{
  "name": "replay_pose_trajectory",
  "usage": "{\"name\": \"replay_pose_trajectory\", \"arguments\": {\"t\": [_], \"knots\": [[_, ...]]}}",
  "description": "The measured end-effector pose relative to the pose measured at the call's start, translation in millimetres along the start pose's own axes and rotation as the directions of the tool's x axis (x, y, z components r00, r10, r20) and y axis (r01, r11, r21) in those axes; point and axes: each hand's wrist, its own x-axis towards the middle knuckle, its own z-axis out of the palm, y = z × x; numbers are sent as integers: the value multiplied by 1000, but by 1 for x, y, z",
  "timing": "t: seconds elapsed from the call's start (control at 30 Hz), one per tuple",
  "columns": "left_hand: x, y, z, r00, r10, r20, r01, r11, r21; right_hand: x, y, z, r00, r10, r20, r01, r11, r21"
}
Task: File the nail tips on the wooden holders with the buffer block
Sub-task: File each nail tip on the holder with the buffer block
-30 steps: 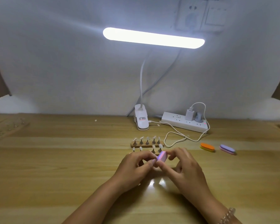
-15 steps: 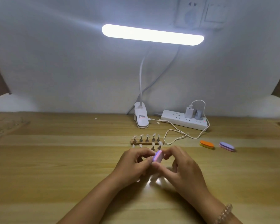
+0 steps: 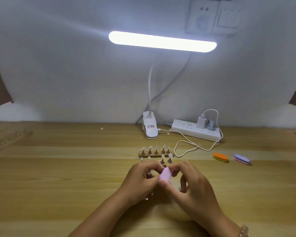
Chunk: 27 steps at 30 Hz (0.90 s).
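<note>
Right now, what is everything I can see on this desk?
buffer block: one, pink, between the hands.
wooden holders: two, brown, mid-table, nearer one partly hidden.
nail tips: at least nine, pale, on the holders.
orange buffer: one, right of the holders.
purple buffer: one, right of the orange one.
lamp: one, white, lit, base at the back.
power strip: one, white, right of the lamp base.
cable: one, white, looped before the strip.
table: one, light wood.
left hand: fingers curled beside the block.
right hand: pinches the block.
</note>
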Motion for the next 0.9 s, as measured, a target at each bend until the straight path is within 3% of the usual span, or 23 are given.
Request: {"name": "replay_pose_trajectory", "arguments": {"t": [0.13, 0.23, 0.37, 0.53, 0.7, 0.77, 0.83, 0.9], "knots": [[-2, 1, 1, 999, 41, 13, -41, 996, 75, 4, 8, -3, 993, 109, -55, -109, 994, -13], [-1, 0, 1, 999, 43, -5, -42, 996, 84, 0, 2, 1, 1000, 4, -21, -6, 997, -78], [0, -3, 1, 998, 58, -13, -56, 992, 117, 5, 7, -2, 991, 120, -49, -117, 991, 63], [1, -4, 0, 999, 44, -16, -42, 994, 105, -1, 1, 1, 999, 20, 25, -21, 1000, 20], [0, 0, 0, 999, 52, -4, -52, 996, 74, 6, 14, -6, 973, 195, -121, -177, 974, 141], [0, 1, 0, 999, 48, 2, -48, 996, 77, 4, 12, -6, 981, 152, -122, -134, 981, 143], [0, 1, 1, 999, 44, 17, -45, 995, 87, 1, 4, -3, 999, 42, -26, -38, 992, 121], [0, 1, 1, 999, 39, 29, -42, 995, 94, 2, 1, -1, 1000, 24, 17, -26, 994, 105]]}}
